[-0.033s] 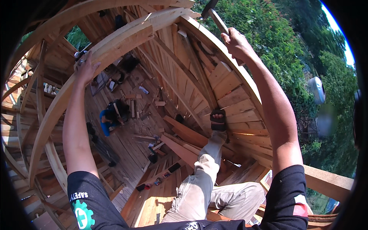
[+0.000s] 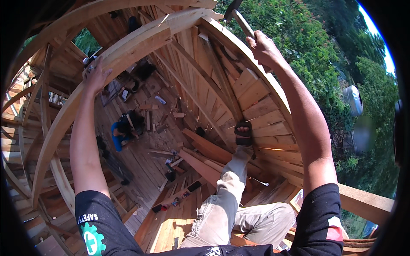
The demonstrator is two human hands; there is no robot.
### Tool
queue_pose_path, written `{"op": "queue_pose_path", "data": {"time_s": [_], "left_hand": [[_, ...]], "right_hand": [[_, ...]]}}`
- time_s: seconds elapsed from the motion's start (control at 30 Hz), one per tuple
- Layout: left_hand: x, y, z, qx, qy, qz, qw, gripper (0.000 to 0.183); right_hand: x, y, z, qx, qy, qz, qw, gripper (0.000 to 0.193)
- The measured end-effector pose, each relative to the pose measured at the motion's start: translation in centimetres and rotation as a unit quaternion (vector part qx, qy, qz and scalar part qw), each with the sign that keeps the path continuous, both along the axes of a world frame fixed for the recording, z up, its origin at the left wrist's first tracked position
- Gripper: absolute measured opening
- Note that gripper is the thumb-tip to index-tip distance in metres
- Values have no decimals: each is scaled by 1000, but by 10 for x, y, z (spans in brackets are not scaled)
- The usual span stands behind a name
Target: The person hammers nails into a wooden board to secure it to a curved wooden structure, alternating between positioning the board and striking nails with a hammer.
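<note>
My right hand [image 2: 264,49] is raised high and closed around the wooden handle of a hammer [image 2: 239,19], whose dark head points up near the top edge of a curved wall of wooden planks [image 2: 256,98]. My left hand [image 2: 96,76] grips a thick curved wooden beam [image 2: 136,42] that arches across the upper left. My leg in light trousers stretches forward, and my sandalled foot [image 2: 243,134] rests against the planks.
Far below, a person in a blue top [image 2: 121,132] crouches on a plank floor [image 2: 149,162] strewn with offcuts and tools. More curved ribs [image 2: 25,111] stand at the left. Green trees [image 2: 324,55] lie beyond the wall at the right.
</note>
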State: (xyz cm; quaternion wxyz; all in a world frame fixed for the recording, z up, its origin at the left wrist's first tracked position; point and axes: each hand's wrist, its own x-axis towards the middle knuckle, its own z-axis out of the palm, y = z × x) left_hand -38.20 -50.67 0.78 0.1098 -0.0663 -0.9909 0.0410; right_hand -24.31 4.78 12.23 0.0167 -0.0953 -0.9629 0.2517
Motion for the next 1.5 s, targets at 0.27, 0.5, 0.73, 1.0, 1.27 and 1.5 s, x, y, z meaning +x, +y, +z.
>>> {"op": "queue_pose_path", "data": {"time_s": [0.27,0.5,0.73,1.0,1.27,1.5], "left_hand": [[-5,-3,-4,0,-8,7,1000,78],[-3,-11,-1,12,16,-13,1000,79],[0,9,3,16,-11,3,1000,78],[-2,1,-2,0,13,7,1000,76],[3,2,10,-15,-16,49,999,77],[25,66,43,-160,-90,194,964,80]], "right_hand": [[-5,-1,-13,76,36,22,996,40],[-5,-16,19,-75,212,-49,973,31],[-6,1,-15,43,40,-9,998,40],[12,17,4,31,13,-53,998,42],[106,68,-24,116,-33,-58,991,41],[135,104,-48,70,-65,-68,993,47]]}}
